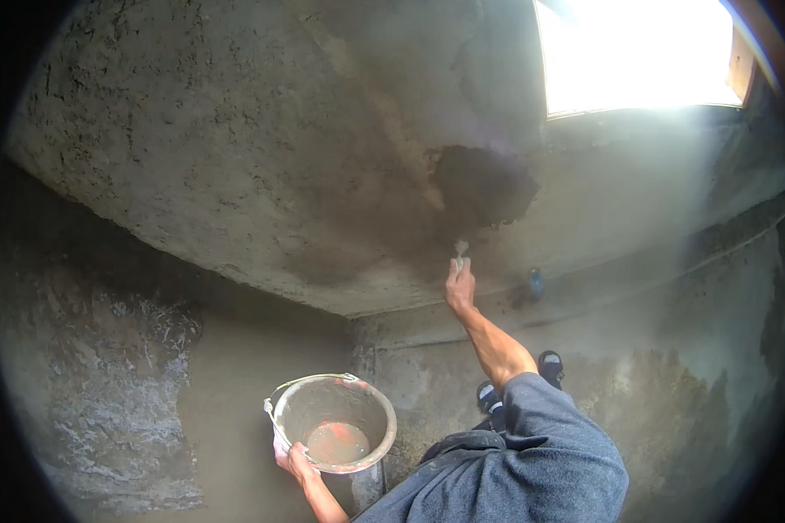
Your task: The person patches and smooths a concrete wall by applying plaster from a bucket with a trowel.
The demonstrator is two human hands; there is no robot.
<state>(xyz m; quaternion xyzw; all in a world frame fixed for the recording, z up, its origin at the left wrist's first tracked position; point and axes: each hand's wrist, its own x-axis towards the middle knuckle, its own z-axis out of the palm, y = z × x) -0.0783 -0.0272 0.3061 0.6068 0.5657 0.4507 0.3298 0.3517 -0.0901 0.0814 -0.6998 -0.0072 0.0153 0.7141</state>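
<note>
My left hand [296, 462] grips the rim of a round grey bucket [385, 440] at the lower left. Its wire handle [274, 418] lies over the rim on that side, and a little grey, reddish-streaked material [338, 443] sits at the bottom. My right arm reaches out toward the rough grey wall [235, 157]. In my right hand [460, 286], closed around it, is a small pale hand tool [460, 251] whose kind is not clear. Just beyond its tip a dark, wet-looking patch [484, 186] spreads over the wall.
A bright window opening [641, 57] is at the upper right. Low on the wall, right of my right hand, is a small blue object [536, 284]. My dark shoes [550, 366] stand on a stained concrete floor [637, 410]. Another plastered surface [113, 375] lies at the left.
</note>
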